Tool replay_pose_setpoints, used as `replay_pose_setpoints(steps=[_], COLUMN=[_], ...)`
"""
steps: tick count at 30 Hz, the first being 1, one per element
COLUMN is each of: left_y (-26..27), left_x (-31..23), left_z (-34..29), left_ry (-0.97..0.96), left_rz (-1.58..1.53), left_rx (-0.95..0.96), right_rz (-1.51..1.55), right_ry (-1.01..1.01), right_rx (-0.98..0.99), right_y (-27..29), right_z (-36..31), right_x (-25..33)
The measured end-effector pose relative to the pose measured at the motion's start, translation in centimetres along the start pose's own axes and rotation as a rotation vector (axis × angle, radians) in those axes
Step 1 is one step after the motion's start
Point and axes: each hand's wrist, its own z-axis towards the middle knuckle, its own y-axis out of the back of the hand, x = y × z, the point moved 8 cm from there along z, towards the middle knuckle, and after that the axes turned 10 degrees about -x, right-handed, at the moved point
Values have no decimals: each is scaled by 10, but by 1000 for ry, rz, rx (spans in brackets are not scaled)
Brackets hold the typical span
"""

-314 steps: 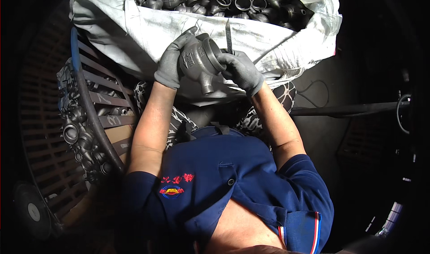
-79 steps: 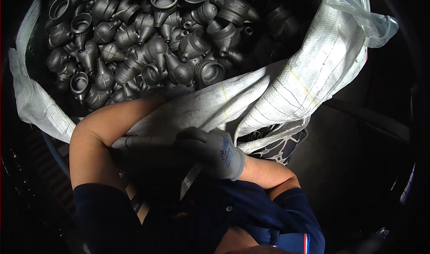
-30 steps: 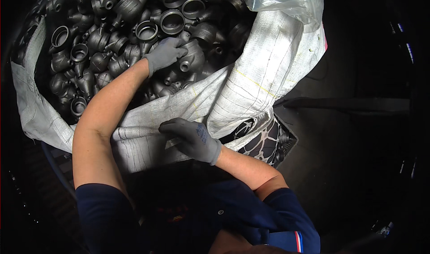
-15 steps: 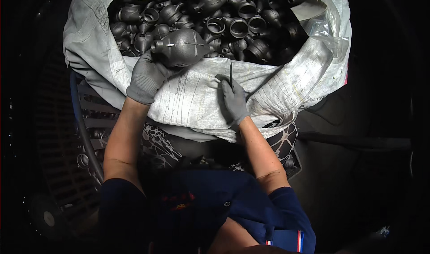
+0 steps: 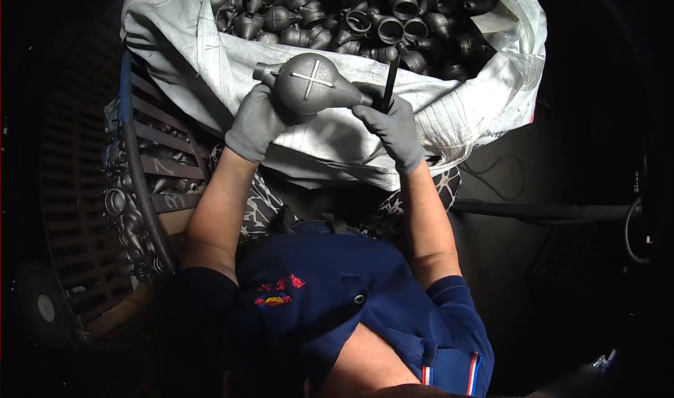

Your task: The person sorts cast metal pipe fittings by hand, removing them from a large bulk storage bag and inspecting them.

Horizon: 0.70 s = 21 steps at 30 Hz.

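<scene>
White sack (image 5: pixel 168 33) of dark castings (image 5: pixel 390 29) up front, slatted bin (image 5: pixel 168 170) off left. Grey fitting (image 5: pixel 298 83) is in the left hand (image 5: pixel 256 120) by the sack, long axis roughly sideways, neck (image 5: pixel 353 96) aimed at the right hand (image 5: pixel 397 132), which grips a dark tool (image 5: pixel 391 82).

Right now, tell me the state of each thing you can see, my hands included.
Left hand: gloved, gripping the metal part.
Right hand: gloved, closed on the tool, at the part's narrow end.
Metal part: held sideways, raised cross facing the camera.
Dark slim tool: gripped, tip pointing up in the picture.
White bag: open.
Loose metal parts: heaped in the bag.
Slatted container: holding more parts.
</scene>
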Motion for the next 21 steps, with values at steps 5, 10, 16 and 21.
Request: replay_pose_setpoints(steps=[5, 10, 16, 21], left_y=[19, 25, 31, 38], left_x=[-34, -27, -12, -6], left_z=[-2, 0, 1, -4], left_ry=[-587, -532, -231, -242], left_rz=[435, 339, 77, 166], left_rx=[66, 104, 296, 118], right_rz=[37, 145, 254, 297], right_ry=[31, -126, -76, -45], right_rx=[-20, -135, -41, -34], right_y=[-9, -6, -9, -12], right_z=[-23, -32, -45, -52], right_x=[-11, -22, -15, -2])
